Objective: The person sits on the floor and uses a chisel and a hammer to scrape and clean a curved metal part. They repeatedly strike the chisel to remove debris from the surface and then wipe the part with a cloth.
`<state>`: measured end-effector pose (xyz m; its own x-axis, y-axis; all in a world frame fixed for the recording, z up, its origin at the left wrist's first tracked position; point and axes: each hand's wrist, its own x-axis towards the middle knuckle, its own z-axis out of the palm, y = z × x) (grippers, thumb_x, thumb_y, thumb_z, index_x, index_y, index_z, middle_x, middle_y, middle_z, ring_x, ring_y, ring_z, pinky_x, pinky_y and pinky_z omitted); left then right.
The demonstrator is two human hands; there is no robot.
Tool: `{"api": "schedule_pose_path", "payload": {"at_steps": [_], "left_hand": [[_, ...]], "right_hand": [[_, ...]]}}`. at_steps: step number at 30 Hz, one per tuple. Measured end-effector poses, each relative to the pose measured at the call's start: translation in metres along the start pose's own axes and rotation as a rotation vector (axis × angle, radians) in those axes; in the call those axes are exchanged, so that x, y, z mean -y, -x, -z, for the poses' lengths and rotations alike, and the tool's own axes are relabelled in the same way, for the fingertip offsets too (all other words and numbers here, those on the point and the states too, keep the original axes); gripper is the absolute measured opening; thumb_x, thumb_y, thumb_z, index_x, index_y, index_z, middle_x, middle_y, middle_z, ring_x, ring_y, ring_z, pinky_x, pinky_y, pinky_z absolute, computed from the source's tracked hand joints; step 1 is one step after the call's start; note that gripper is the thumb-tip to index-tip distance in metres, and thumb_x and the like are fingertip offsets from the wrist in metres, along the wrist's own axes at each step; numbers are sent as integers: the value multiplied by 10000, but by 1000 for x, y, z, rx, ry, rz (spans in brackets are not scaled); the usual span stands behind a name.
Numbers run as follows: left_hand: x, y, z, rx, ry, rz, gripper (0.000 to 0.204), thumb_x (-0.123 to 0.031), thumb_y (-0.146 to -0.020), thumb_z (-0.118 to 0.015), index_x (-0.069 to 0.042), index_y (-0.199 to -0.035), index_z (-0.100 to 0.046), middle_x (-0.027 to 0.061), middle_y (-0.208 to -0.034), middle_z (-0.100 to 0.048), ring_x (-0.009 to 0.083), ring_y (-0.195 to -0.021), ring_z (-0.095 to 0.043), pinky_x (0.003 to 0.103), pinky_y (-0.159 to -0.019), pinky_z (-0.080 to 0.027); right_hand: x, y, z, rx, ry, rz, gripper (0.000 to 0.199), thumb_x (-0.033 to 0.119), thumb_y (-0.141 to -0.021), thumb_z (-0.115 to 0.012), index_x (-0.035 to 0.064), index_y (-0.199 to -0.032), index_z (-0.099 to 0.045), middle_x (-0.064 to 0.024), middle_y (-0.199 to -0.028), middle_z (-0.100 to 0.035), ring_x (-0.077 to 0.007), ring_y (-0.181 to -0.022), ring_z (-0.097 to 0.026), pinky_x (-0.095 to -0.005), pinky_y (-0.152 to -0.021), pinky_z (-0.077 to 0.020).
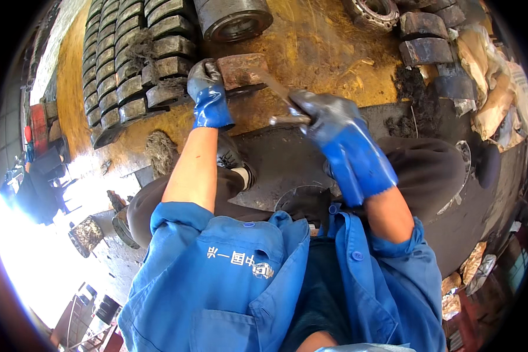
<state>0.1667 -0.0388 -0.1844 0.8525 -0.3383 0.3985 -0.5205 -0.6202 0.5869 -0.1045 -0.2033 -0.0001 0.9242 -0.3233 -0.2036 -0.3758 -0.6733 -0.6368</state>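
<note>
My left hand [206, 82], in a blue rubber glove with a dark grey palm, is closed on the left end of a rusty, reddish-brown curved metal block [243, 69]. The block lies at the near edge of a yellow, grimy work surface [317, 47]. To the right, my right hand [328, 114], gloved the same way, is wrapped round a scraper-like tool [274, 85]. Its flat blade, smeared by motion, points up and left toward the block's right end. A short round metal bar [287, 120] sticks out leftward below that hand.
Rows of dark curved blocks [141, 58] stand at the left. A thick metal cylinder [234, 17] is at the back, a ring-shaped part [374, 13] behind right. More blocks [423, 38], dark fibrous clumps [413, 88] and crumpled brown paper [493, 88] are at the right.
</note>
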Motion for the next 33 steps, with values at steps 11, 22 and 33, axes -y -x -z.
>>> {"api": "schedule_pose_path", "payload": {"at_steps": [11,22,33], "left_hand": [[-8,-2,-1,-80,-43,-13,178,-168,-916,-626,-50,-927,-760,195,-926,-727,409,-870,-686,484,-819,-555],[-11,-2,0,-48,-18,-38,172,-156,-914,-629,-44,-953,-754,196,-957,-727,407,-903,-685,481,-843,-553],[7,2,2,7,16,85,203,-215,-949,-631,-73,-986,-771,178,-980,-745,388,-928,-704,461,-860,-561]], "right_hand": [[6,1,11,-205,-15,47,296,204,-900,-726,186,-1195,-739,-162,-992,-749,-359,-884,-744,-437,-760,-597],[-21,-29,-31,-44,-203,-116,269,163,-974,-663,147,-1229,-748,-124,-1000,-761,-191,-809,-735,-313,-695,-596],[-20,-41,-40,-36,-15,-85,268,109,-913,-643,186,-1160,-708,-163,-935,-733,-355,-901,-731,-442,-776,-582]]}}
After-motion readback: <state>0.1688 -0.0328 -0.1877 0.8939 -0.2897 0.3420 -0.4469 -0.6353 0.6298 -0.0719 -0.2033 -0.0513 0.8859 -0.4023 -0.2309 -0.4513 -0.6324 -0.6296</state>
